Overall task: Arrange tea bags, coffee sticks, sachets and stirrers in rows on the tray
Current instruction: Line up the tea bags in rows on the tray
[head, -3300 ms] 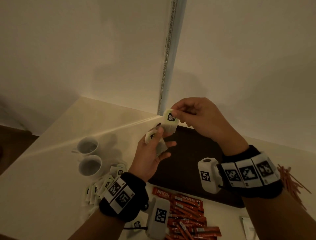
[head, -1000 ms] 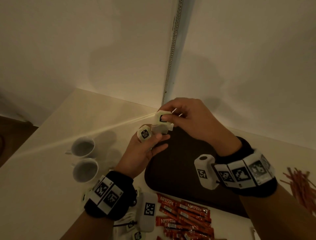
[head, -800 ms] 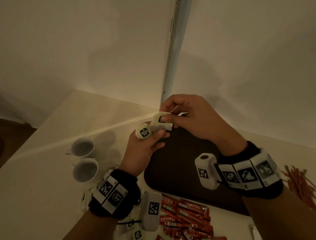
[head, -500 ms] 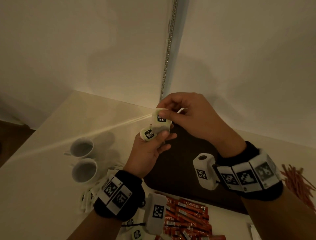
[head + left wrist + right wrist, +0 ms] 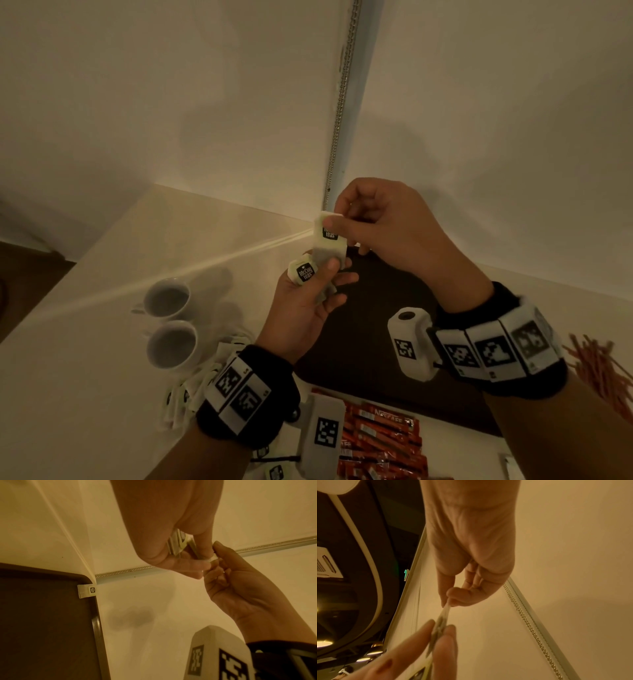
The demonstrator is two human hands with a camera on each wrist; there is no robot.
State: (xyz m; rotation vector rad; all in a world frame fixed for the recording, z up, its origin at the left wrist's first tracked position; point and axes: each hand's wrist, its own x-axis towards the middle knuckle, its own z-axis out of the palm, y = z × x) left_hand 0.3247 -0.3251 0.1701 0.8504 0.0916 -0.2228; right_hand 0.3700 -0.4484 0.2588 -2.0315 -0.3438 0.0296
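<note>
My left hand [image 5: 325, 279] is raised over the far left corner of the dark brown tray [image 5: 404, 308] and grips a small bundle of white tea bags [image 5: 304, 271]. Just above it, my right hand [image 5: 337, 219] pinches a single tea bag [image 5: 329, 240] by its top edge, with the bag's lower end still touching the bundle. In the left wrist view one tea bag [image 5: 86, 591] lies flat in the tray's [image 5: 42, 622] far corner. The right wrist view shows that pinched tea bag [image 5: 445, 610] edge-on between both hands.
Two white cups [image 5: 168, 298] [image 5: 174, 344] stand left of the tray, with loose tea bags [image 5: 191, 387] in front of them. Red coffee sticks [image 5: 376, 442] lie before the tray's near edge, and stirrers [image 5: 603, 370] at the right. Walls meet just behind the tray.
My right hand has drawn the pinched tea bag a little up and upright from the bundle. My left hand has stayed over the tray's far left corner.
</note>
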